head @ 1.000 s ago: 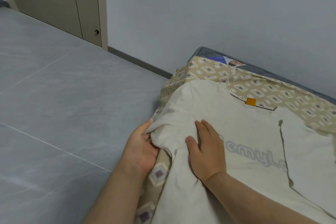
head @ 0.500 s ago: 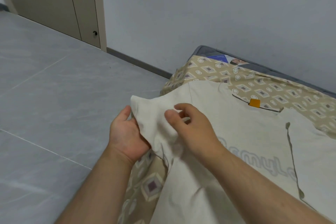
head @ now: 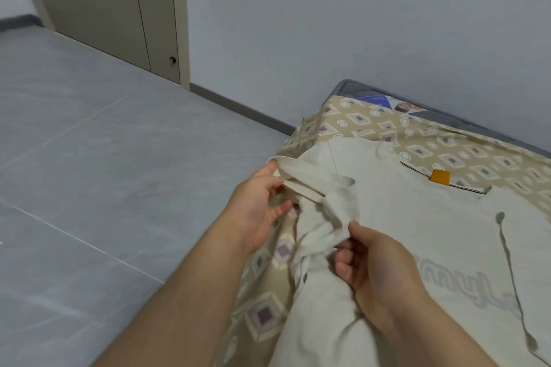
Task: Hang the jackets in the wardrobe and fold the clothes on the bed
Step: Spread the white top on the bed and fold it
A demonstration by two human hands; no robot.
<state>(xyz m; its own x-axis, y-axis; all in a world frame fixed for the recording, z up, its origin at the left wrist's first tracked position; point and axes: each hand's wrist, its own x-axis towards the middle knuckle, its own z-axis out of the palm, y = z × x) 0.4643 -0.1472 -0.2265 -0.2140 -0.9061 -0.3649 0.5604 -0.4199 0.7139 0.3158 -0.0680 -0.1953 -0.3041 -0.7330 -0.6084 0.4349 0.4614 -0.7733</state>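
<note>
**Sleeve work on a cream top at the bed's corner**

Patterned bedsheet (head: 432, 140) spreads beyond and below the fingers, and on it lies the cream printed top (head: 402, 217), chest up and stretching right of both hands. Its left sleeve (head: 316, 211) is lifted and bunched between the hands. The left hand (head: 259, 202) pinches the flat banded cuff (head: 310, 185) with thumb over fingers. The right hand (head: 378, 268) has its fingers curled, nipping the gathered cloth lower down the sleeve. An orange label (head: 439, 177) marks the neckline, well past the right fingertips.

The fabric looks light, limp and creasing, so it should drape rather than hold shape. Firm edges such as the cuff, shoulder seam and hem seem the best places to grasp it. Smoothing it flat probably comes before each fold.
</note>
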